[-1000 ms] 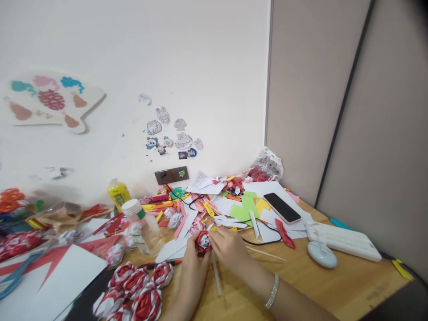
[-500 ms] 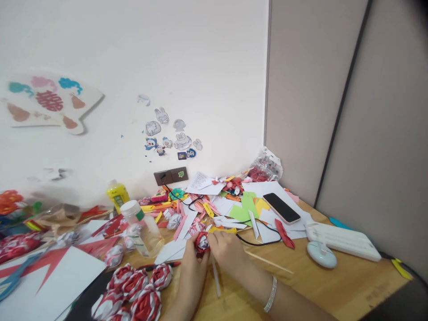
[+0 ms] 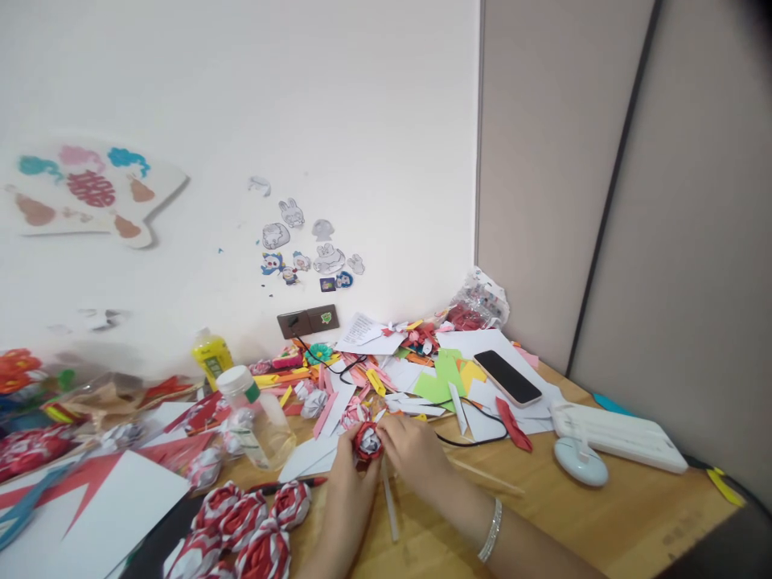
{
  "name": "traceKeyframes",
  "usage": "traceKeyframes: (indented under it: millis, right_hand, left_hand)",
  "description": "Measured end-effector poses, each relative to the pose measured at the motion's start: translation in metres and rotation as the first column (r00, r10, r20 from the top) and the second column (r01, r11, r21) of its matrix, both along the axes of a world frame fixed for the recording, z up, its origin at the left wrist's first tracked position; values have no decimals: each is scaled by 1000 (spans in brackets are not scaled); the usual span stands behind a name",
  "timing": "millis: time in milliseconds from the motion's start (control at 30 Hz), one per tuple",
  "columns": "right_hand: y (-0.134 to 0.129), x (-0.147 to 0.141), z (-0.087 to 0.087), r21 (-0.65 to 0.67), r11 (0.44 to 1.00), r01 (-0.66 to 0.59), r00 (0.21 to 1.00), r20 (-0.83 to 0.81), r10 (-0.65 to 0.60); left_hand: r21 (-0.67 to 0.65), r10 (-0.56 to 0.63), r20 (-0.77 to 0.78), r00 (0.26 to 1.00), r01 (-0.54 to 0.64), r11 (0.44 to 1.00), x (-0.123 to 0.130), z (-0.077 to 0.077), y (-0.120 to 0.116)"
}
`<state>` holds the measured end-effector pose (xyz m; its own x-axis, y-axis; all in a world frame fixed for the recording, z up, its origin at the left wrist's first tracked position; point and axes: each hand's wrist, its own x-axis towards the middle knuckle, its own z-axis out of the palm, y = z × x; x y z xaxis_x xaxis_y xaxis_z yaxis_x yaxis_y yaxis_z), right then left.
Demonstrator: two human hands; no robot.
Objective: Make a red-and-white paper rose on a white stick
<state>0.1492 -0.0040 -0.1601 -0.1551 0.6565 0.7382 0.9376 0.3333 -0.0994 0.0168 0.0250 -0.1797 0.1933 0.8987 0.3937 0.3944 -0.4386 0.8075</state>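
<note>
The paper flower (image 3: pixel 369 441) sits between the fingers: the left hand (image 3: pixel 351 481) grips it, the right hand (image 3: pixel 416 452) pinches its edge.

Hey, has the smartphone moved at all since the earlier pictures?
No, the smartphone hasn't shifted either way, judged against the wall socket.

The worktop (image 3: pixel 621 515) has a light brown wood grain – darker smudges mark its right corner. Directly on it, front left, sits a tight cluster of red-and-white paper roses (image 3: pixel 242 519), with a dark pen (image 3: pixel 281 486) just behind. A clear jar (image 3: pixel 268 438) stands farther back. To the right lie a thin wooden stick (image 3: pixel 488 476), a pale oval base (image 3: pixel 581 462) and – adjoining it – a long white device (image 3: pixel 627 437).
</note>
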Motion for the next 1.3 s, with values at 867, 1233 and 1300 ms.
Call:
traceKeyframes:
  millis: [867,1233,1300]
  right_hand:
    - [-2,1,3,-145,988,48,997,61,-39]
    - [-3,0,7,-128,992,-19,997,-80,8]
    - [-4,-2,7,-115,993,-7,993,-120,-6]
  left_hand:
    - [-10,-9,-23,1000,9,1000,-2,0,1]
    - [-2,-35,9,999,35,999,-2,-2,2]
    - [2,-32,24,999,32,999,-2,-2,2]
